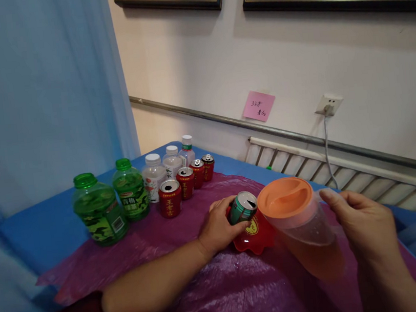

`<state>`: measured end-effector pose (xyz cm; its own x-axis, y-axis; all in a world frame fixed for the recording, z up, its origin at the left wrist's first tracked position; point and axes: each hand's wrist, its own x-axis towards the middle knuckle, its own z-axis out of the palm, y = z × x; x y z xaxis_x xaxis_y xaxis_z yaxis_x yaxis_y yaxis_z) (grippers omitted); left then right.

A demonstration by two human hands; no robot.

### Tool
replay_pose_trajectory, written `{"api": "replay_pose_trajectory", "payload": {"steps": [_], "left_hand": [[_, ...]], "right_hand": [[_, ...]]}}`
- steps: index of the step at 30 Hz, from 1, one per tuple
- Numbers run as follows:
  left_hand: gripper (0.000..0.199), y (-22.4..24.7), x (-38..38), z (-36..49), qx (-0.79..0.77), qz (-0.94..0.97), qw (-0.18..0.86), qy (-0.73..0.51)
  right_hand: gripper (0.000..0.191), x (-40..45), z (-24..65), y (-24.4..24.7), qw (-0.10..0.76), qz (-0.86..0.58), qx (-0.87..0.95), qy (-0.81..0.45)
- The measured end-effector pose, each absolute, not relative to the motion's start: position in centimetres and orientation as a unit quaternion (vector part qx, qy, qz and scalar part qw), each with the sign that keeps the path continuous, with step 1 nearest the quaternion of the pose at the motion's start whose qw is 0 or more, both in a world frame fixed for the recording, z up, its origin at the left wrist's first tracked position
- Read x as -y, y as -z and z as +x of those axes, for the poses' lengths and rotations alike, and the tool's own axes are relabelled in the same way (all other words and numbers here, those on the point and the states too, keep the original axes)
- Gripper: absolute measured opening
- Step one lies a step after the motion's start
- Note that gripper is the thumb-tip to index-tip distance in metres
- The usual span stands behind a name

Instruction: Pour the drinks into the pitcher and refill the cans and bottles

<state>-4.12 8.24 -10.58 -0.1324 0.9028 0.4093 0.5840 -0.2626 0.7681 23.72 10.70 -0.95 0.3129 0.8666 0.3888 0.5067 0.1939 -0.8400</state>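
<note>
My left hand point(221, 226) is wrapped round a green drink can point(243, 207), which tilts a little to the right and shows its opened top. Under and beside the can lies a red scalloped dish point(251, 240) with a yellow emblem. In my right hand point(367, 224) is the handle of a clear plastic pitcher point(307, 234) with an orange lid point(286, 197). The pitcher leans left, its lid close to the can's top, and brownish liquid fills its lower part. I cannot see any liquid running between the two.
Several red cans point(170, 199) stand in a row at the left, beside white-capped bottles point(154, 178) and two green bottles point(99, 210). A purple plastic sheet point(205, 283) covers the blue table point(34, 224). A radiator point(293, 165) and a plugged-in cord point(327, 149) are behind.
</note>
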Motion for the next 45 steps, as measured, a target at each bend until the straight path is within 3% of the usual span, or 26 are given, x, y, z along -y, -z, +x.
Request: {"api": "replay_pose_trajectory", "payload": {"steps": [20, 45], "left_hand": [[0.068, 10.64, -8.19, -4.08, -0.586, 0.645, 0.156, -0.465], [0.070, 10.68, -8.05, -3.76, -0.589, 0.632, 0.179, -0.471]], "right_hand": [[0.058, -10.51, 24.13, 1.11, 0.514, -0.624, 0.568, -0.153], [0.050, -9.96, 23.55, 0.90, 0.512, -0.622, 0.568, -0.168]]}}
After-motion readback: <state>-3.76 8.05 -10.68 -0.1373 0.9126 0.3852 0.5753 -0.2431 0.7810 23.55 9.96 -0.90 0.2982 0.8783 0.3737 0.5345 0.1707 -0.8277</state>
